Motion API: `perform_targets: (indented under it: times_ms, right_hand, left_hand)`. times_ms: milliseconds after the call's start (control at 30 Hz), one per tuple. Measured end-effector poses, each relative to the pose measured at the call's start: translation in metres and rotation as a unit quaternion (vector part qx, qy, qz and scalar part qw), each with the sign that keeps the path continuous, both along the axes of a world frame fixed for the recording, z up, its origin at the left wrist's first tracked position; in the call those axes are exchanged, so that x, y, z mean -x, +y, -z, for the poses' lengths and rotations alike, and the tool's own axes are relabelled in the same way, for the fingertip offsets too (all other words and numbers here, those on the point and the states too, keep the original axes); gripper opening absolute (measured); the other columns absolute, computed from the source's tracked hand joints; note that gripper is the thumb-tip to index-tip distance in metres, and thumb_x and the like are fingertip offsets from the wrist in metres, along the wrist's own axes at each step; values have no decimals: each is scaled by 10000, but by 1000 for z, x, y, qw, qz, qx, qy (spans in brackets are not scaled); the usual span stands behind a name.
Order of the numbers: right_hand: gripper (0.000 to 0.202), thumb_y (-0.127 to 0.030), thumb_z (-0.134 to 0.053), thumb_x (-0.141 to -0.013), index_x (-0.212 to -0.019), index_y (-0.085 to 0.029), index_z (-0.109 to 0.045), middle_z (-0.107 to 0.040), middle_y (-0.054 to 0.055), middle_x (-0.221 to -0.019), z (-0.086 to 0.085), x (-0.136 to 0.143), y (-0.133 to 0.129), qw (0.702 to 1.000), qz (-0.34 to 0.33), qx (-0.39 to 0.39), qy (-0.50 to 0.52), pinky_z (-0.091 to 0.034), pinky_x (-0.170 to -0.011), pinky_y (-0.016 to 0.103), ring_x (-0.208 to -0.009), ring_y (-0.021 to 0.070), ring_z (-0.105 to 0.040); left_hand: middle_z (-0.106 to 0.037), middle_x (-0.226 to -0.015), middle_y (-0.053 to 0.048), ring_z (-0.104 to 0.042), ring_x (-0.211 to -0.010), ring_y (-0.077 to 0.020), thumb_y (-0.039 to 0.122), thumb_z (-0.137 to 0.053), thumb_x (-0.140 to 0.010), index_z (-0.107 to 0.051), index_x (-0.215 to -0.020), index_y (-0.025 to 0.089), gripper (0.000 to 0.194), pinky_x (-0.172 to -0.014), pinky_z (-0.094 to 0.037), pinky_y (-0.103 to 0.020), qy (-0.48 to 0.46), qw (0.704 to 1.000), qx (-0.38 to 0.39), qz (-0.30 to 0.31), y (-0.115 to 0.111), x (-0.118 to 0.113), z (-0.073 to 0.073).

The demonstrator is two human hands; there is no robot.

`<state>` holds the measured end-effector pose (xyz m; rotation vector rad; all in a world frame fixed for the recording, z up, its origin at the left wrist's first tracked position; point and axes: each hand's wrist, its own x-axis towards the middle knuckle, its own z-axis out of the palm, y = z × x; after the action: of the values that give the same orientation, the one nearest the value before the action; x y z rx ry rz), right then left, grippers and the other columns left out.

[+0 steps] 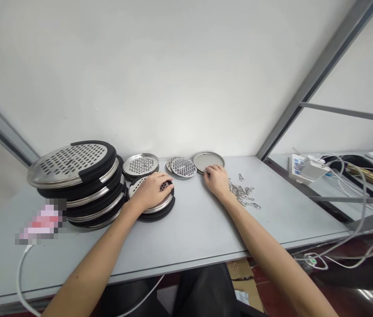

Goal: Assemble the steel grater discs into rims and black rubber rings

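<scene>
My left hand (pixel 153 189) lies over the top of a short stack of round perforated metal grater discs (pixel 155 209) with black rims. Its thumb and fingers are apart, and the palm covers part of the disc. Around the near edge of a shallow round metal plate (pixel 208 159) my right hand (pixel 217 179) curls its fingers, which partly hide what they touch. Just right of that hand lies a loose pile of small metal snap hooks (pixel 244 193). Between the hands, farther back, loose perforated metal discs (pixel 183 168) overlap. Another stack of rimmed perforated discs (pixel 141 165) stands behind my left hand.
A tall stack of larger black-rimmed perforated discs (pixel 80 180) rises at the left, beside a blurred pink item (pixel 42 223) with a white cable. Metal frame posts (pixel 308 94) flank the table (pixel 186 237). A power strip (pixel 300 169) and cables are at the right.
</scene>
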<state>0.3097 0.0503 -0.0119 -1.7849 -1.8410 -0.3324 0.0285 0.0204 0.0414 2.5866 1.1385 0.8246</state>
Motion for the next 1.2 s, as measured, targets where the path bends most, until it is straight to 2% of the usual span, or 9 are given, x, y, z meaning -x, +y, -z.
perform_targets:
  times_ms: [67,133,300,467,900,1100,1200]
  right_hand:
    - [250,-220,-514,-891,-944,-168,-752,-734,88,-1082,4,-4,1,1000,1,19,6,-377,-971,404,-1145,304,-538]
    - [246,-224,-524,-891,-914,-189,-767,-747,72,-1058,6,-7,1,999,-5,25,24,-379,-955,385,-1110,280,-564]
    - [240,-220,-537,-873,-914,-204,-773,-756,79,-1031,5,-12,2,998,-20,19,60,-397,-908,376,-1010,253,-617]
    - [251,-221,-508,-891,-926,-178,-753,-749,106,-989,5,-14,3,999,-31,14,28,-401,-865,388,-946,262,-625]
    - [234,-216,-501,-910,-937,-173,-729,-727,121,-977,2,-11,5,999,-16,36,5,-395,-839,387,-958,274,-605]
    - [165,-208,-582,-824,-872,-193,-739,-736,92,-910,1,-13,6,997,2,18,75,-448,-782,357,-904,258,-630]
    - [161,-225,-587,-814,-856,-200,-741,-741,81,-894,1,-16,7,993,-11,-8,121,-479,-780,364,-893,257,-641]
  left_hand:
    - [-679,-1091,-50,-602,-1050,-227,323,-531,-921,-684,-1037,202,227,-953,-473,-382,3,1000,-2,0,-1,0,0]
    - [-679,-1092,-51,-603,-1047,-229,324,-531,-920,-685,-1040,204,229,-948,-475,-383,4,1000,-3,-4,-1,0,0]
    - [-681,-1092,-56,-605,-1049,-231,318,-535,-914,-691,-1034,202,229,-957,-477,-390,-1,1000,-5,-4,-2,-1,0]
    - [-682,-1086,-60,-606,-1045,-235,311,-534,-912,-691,-1037,203,227,-948,-481,-394,1,1000,-7,0,-3,-1,-2]
    - [-665,-1116,-70,-597,-1062,-245,315,-559,-895,-678,-1067,190,243,-961,-474,-400,22,1000,-18,-1,-3,0,-1]
    - [-655,-1142,-81,-599,-1067,-246,313,-598,-866,-680,-1075,190,256,-968,-479,-405,22,1000,-19,1,-5,0,-1]
    - [-654,-1141,-82,-596,-1077,-247,313,-594,-869,-678,-1081,190,259,-976,-475,-407,22,1000,-21,2,-4,0,0]
